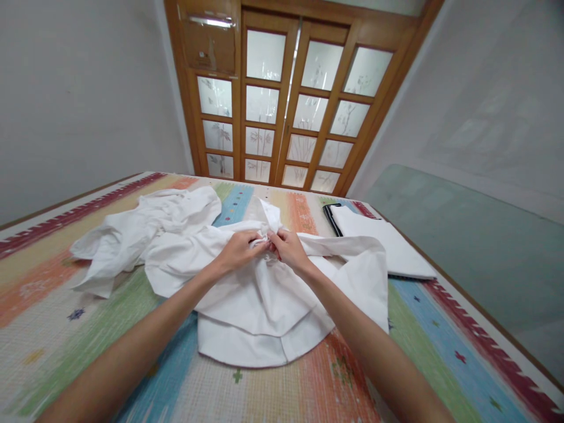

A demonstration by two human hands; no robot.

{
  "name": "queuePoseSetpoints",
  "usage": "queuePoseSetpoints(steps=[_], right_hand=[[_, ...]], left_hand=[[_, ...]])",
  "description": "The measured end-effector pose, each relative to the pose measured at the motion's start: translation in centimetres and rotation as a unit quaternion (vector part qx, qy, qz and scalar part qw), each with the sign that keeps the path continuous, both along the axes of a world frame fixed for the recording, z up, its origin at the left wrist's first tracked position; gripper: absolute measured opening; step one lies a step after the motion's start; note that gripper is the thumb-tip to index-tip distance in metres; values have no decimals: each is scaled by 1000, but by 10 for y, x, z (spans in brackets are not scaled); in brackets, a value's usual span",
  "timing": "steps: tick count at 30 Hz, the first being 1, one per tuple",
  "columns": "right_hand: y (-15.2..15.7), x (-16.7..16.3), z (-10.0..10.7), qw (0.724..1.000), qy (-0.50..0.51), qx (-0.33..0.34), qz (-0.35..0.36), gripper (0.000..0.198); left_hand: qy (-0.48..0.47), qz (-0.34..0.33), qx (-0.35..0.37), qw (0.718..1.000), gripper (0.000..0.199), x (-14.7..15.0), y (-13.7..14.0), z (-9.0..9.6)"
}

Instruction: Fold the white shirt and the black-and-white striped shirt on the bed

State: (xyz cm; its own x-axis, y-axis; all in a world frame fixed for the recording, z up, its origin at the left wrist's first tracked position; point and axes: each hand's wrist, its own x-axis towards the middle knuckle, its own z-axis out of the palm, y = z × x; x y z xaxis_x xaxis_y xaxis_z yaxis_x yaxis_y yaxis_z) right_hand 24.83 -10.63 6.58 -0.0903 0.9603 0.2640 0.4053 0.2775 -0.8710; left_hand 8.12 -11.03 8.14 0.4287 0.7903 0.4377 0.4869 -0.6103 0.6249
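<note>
A white shirt lies spread in front of me, its hem toward me and its sleeves out to both sides. My left hand pinches the fabric near the collar from the left. Right beside it, my right hand pinches the same spot, and the fingertips of both hands nearly meet. What exactly sits between the fingers, perhaps a button or a fold, is too small to make out. The collar stands up just beyond my hands.
Another crumpled white garment lies at the left, touching the shirt's sleeve. Folded white cloth with a black edge rests at the right. Both are on a striped, multicoloured cloth. Behind stand wooden doors with glass panes; a pale green board is at the right.
</note>
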Motion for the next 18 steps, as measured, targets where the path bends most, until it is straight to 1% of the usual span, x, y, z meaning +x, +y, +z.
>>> queuePoseSetpoints(steps=[3, 6, 12, 15, 18], right_hand=[[1, -1, -1, 999, -29, 24, -16, 42], [-1, -3, 1, 997, -54, 39, -31, 38], [-7, -8, 10, 991, -105, 68, -56, 39], [-8, -9, 11, 988, -115, 73, -66, 39], [-6, -9, 10, 989, -116, 70, -61, 38]], left_hand=[[3, -1, 6, 1000, 32, 0, -1, 1], [11, 2, 15, 1000, 31, -1, -1, 1], [21, 5, 27, 999, 28, 0, -1, -1], [16, 14, 27, 999, 27, 1, -2, -1], [23, 26, 47, 998, 24, 2, -3, -3]])
